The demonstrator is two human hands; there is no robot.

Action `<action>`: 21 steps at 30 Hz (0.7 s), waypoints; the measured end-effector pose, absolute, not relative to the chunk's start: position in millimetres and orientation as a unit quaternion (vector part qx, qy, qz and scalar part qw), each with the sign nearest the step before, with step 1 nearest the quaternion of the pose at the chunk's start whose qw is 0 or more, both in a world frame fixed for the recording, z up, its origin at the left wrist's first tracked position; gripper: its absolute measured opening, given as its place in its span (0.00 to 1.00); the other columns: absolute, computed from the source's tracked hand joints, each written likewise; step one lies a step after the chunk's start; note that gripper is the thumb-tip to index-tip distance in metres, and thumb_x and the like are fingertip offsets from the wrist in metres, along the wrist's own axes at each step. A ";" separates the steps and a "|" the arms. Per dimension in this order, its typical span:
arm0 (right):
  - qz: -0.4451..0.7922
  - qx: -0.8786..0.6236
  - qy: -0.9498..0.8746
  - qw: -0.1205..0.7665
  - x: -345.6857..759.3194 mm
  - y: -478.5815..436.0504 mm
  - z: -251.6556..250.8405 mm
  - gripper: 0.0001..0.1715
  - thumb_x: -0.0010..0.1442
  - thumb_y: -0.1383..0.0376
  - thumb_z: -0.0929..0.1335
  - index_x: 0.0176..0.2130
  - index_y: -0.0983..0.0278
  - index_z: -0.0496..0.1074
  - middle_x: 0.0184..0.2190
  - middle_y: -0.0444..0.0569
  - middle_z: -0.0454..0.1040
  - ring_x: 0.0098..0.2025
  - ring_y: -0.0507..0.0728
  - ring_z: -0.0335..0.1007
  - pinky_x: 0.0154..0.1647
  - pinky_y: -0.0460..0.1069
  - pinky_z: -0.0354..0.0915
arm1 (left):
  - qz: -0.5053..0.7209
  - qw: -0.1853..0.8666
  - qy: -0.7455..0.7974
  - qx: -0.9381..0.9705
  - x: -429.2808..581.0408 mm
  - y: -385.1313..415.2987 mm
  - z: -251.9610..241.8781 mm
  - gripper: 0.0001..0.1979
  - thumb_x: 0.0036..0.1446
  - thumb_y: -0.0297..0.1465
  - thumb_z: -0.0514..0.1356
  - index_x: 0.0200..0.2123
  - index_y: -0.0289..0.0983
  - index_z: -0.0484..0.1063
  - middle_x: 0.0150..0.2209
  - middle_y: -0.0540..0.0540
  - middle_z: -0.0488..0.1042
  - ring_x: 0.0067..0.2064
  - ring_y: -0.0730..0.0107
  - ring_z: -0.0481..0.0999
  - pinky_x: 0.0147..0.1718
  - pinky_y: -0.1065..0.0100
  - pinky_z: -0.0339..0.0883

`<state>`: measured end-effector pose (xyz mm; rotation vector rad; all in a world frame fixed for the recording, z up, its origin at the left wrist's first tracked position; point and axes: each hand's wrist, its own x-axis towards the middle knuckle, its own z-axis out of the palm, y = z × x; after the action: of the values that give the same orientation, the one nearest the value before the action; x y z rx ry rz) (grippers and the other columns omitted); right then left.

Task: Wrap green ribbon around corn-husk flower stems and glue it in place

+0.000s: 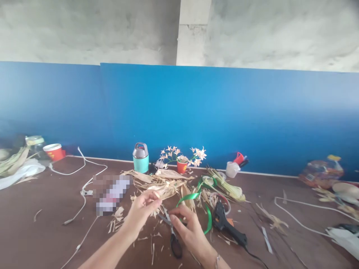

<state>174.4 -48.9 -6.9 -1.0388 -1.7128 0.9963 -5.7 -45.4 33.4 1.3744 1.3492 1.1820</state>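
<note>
My left hand (pixel 144 207) is raised over the table, thumb and fingertips brought together in a pinch. Whatever is between them is too small to name. Opposite it, my right hand (pixel 190 228) has curled fingers with thumb and forefinger close together; I cannot make out what they hold. Scissors (pixel 176 246) with dark handles and parted blades show just beside and below the right fingers. A green ribbon (pixel 188 198) loops behind the right hand. Beyond both hands lies a heap of dried corn husks (pixel 168 189).
A black glue gun (pixel 228 226) lies to the right, its cord trailing forward. Behind the husks stand a turquoise flask (pixel 140 163) and a red cup (pixel 182 166) with pale flowers. A white cup (pixel 232 169) holds pens. White cables (pixel 84 194) cross the left side; a blue partition (pixel 224 112) rises behind.
</note>
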 end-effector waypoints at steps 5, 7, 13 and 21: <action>0.632 -0.326 -0.481 0.513 173.2 -44.8 -11.9 0.14 0.46 0.57 0.73 0.32 0.64 0.74 0.28 0.46 0.72 0.30 0.53 0.66 0.34 0.48 0.61 | 0.538 0.480 0.430 0.543 36.2 -45.1 17.4 0.11 0.47 0.37 0.62 0.21 0.37 0.66 0.32 0.49 0.69 0.39 0.64 0.68 0.39 0.69 0.60; 0.624 -0.327 -0.477 0.525 175.1 -40.9 -13.5 0.13 0.44 0.58 0.74 0.26 0.64 0.74 0.24 0.44 0.71 0.27 0.51 0.64 0.32 0.47 0.60 | 0.547 0.489 0.411 0.541 41.7 -44.3 13.8 0.11 0.47 0.36 0.62 0.21 0.37 0.66 0.33 0.48 0.68 0.40 0.64 0.68 0.40 0.68 0.60; 0.465 -0.354 -0.605 0.540 177.5 -38.4 -13.5 0.11 0.49 0.59 0.71 0.24 0.65 0.74 0.23 0.44 0.68 0.28 0.52 0.61 0.31 0.46 0.59 | 0.528 0.498 0.380 0.573 35.1 -49.6 7.9 0.08 0.50 0.36 0.60 0.25 0.38 0.69 0.36 0.46 0.69 0.43 0.61 0.68 0.44 0.65 0.62; 0.352 -0.389 -0.682 0.509 176.4 -42.8 -13.9 0.10 0.53 0.62 0.68 0.23 0.64 0.71 0.25 0.45 0.67 0.30 0.53 0.64 0.33 0.46 0.61 | 0.527 0.347 0.424 0.650 33.5 -49.8 0.8 0.07 0.49 0.36 0.61 0.24 0.38 0.70 0.37 0.43 0.69 0.41 0.61 0.70 0.45 0.62 0.63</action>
<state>176.4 -42.8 -13.9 -0.9368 -1.6436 0.8472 33.5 -49.8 0.8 1.6861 1.0996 1.3675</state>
